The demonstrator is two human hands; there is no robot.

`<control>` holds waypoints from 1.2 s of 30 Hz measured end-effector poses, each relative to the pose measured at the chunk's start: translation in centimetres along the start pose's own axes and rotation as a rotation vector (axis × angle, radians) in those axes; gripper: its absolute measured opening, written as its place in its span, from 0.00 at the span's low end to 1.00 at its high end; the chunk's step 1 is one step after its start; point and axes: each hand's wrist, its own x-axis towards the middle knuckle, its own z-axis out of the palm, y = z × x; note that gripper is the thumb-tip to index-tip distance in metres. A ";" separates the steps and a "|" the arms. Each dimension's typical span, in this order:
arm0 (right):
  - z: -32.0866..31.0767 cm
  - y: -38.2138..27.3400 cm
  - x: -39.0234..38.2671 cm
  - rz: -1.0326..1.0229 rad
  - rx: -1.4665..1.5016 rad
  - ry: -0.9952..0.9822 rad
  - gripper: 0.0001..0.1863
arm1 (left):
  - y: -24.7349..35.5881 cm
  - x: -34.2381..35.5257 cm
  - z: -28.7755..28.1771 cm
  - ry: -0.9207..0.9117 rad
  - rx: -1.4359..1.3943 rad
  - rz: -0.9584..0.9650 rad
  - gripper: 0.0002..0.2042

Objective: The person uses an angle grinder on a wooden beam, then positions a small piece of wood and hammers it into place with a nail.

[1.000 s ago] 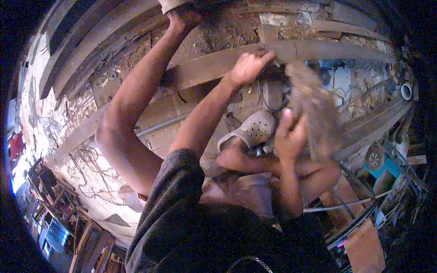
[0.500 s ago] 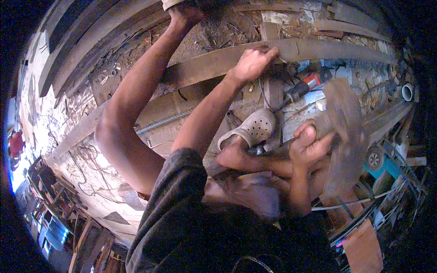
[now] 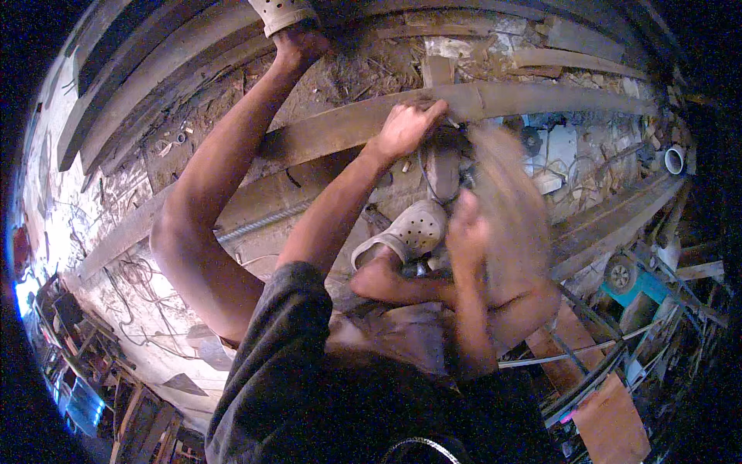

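My left hand (image 3: 410, 127) is closed against the face of a long wooden beam (image 3: 541, 99), with a small light tip showing beside the fingers. What it pinches is mostly hidden. My right hand (image 3: 468, 232), smeared by motion, is wrapped round a brown wooden piece (image 3: 514, 201) that rises as a wide blur toward the beam. Between my arms, a pale clog (image 3: 417, 228) on my bent foot rests near an upright wooden post (image 3: 443, 174). My other leg stretches to the far left, its clog (image 3: 284, 14) by the stacked planks.
Several long planks (image 3: 147, 100) lie at the far left. A twisted rope or rod (image 3: 263, 220) runs beneath the beam. At right are a white pipe end (image 3: 674, 160), a teal wheeled object (image 3: 638, 282) and a brown board (image 3: 610, 421). Loose wires (image 3: 147, 301) lie on the left.
My right hand has swung the wooden piece leftward and up toward my left hand. My left hand stays closed at the beam. The red and black power tool is now hidden behind the blur.
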 end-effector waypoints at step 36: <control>-4.9 -2.8 -1.8 0.215 0.036 -0.018 0.25 | 0.5 -1.2 -2.6 0.108 -0.067 0.076 0.14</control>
